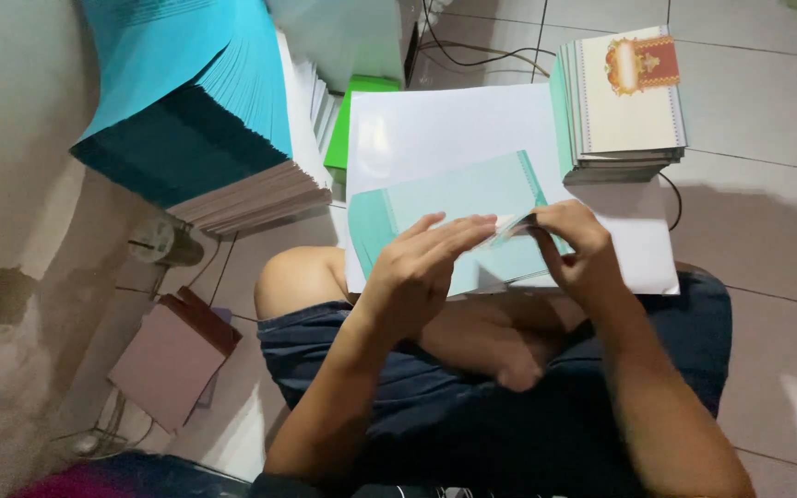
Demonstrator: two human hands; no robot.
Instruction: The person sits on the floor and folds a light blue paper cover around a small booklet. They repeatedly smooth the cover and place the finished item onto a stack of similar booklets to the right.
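While both hands work over a white sheet on the lap, left hand flattens a teal card, fingers together. Right hand pinches the card's edge, likely for folding; finished stack sits just beyond.

The tiled floor carries everything. A tall stack of blue sheets lies at its upper left, a stack of ornamented cards at upper right, and a brown booklet sits low at left.

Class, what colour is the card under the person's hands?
Pale green card, seen in the head view.
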